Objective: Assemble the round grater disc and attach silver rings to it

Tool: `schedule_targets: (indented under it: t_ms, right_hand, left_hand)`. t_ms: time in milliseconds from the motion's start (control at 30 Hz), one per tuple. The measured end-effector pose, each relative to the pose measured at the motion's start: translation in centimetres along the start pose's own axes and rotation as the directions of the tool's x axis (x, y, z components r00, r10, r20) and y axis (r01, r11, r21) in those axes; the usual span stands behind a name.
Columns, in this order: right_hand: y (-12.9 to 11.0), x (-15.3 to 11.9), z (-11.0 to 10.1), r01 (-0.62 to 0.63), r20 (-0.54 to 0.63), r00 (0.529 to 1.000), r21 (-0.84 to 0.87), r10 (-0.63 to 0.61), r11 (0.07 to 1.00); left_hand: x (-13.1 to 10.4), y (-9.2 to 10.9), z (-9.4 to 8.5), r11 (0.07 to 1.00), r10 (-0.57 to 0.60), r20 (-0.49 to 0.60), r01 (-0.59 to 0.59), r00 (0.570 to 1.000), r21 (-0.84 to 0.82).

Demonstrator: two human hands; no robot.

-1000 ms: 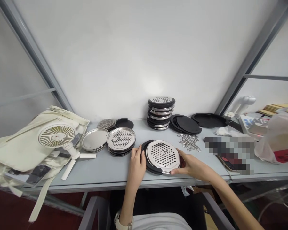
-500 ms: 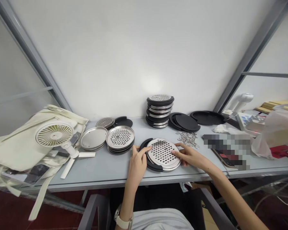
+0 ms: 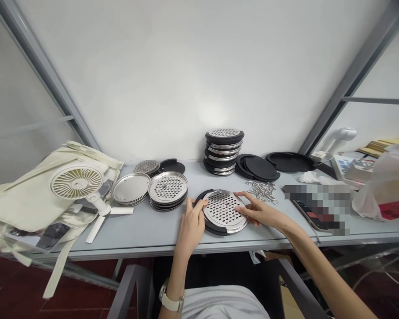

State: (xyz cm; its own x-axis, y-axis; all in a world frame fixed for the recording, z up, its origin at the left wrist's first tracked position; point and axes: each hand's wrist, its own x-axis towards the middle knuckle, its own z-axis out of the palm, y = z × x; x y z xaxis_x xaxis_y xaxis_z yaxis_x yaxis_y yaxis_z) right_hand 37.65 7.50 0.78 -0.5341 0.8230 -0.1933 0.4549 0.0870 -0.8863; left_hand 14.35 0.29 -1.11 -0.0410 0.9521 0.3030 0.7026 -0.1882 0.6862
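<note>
A round metal grater disc (image 3: 224,210) lies in a black curved holder (image 3: 217,229) near the table's front edge. On its left side my left hand (image 3: 192,221) grips the holder, with a fingertip on the disc's rim. My right hand (image 3: 256,212) grips the disc's right edge, thumb on top and fingers at the side. The holder wraps round the disc's left side. Metal rings or clips (image 3: 262,191) lie in a loose pile behind my right hand.
Grater discs (image 3: 168,188) and plain metal plates (image 3: 130,188) are stacked on the left, beside a white fan (image 3: 76,183) and cream bag (image 3: 26,195). A tall assembled stack (image 3: 222,150) stands behind. Black round pieces (image 3: 260,168) and a phone (image 3: 310,215) are to the right.
The disc has moved slightly left, further into the black holder. My right hand has shifted its fingers along the disc's edge. The view has moved slightly.
</note>
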Motion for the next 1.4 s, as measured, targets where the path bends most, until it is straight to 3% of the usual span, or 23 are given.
schedule_targets:
  t_ms: [133, 367, 533, 800, 900, 1000, 1067, 1167, 1300, 1400]
  right_hand:
    - [-0.9, 0.4, 0.8, 0.014, 0.038, 0.999, -0.056, -0.012, 0.998]
    - [-1.2, 0.1, 1.1, 0.01, -0.041, 0.999, -0.22, -0.02, 0.975]
    - [-1.1, 0.0, 1.2, 0.038, -0.084, 0.995, -0.238, -0.06, 0.971]
    - [-1.0, 0.0, 1.1, 0.045, -0.058, 0.997, -0.227, -0.06, 0.973]
    - [-0.7, -0.5, 0.7, 0.044, -0.019, 0.999, -0.19, -0.049, 0.981]
    - [-0.4, -1.4, 0.2, 0.025, 0.022, 1.0, -0.167, -0.021, 0.986]
    - [-0.4, -2.0, -0.4, 0.015, 0.063, 0.998, -0.161, -0.005, 0.987]
    - [-0.8, -2.9, -1.2, -0.014, 0.122, 0.992, -0.153, 0.033, 0.988]
    - [-1.3, -3.6, -2.0, -0.06, 0.139, 0.987, -0.1, 0.074, 0.993]
    - [-1.6, -3.8, -2.3, -0.051, 0.138, 0.989, -0.009, 0.052, 0.999]
  left_hand:
    - [-0.1, 0.2, 0.1, 1.0, 0.008, -0.041, -0.007, 0.999, 0.02]
    - [-0.1, 0.6, 0.1, 0.997, -0.026, -0.082, 0.02, 0.996, -0.068]
    - [-0.1, 0.6, 0.1, 0.998, -0.002, -0.068, -0.003, 0.998, -0.07]
    - [-0.3, 0.8, -0.3, 0.996, 0.014, -0.048, -0.018, 0.999, -0.09]
    - [-1.6, 1.1, -1.2, 0.993, 0.008, 0.029, -0.004, 1.0, -0.122]
    - [-3.5, 1.2, -1.9, 0.993, 0.035, 0.201, -0.011, 0.979, -0.121]
    - [-4.4, 1.1, -1.8, 0.994, 0.05, 0.232, -0.025, 0.971, -0.109]
    - [-5.0, 0.9, -1.0, 0.999, 0.024, 0.14, -0.018, 0.99, -0.045]
    - [-4.4, 0.8, -0.6, 0.985, 0.164, 0.055, -0.167, 0.985, 0.05]
    - [-3.6, 1.0, -1.1, 0.972, 0.216, -0.012, -0.214, 0.976, 0.1]
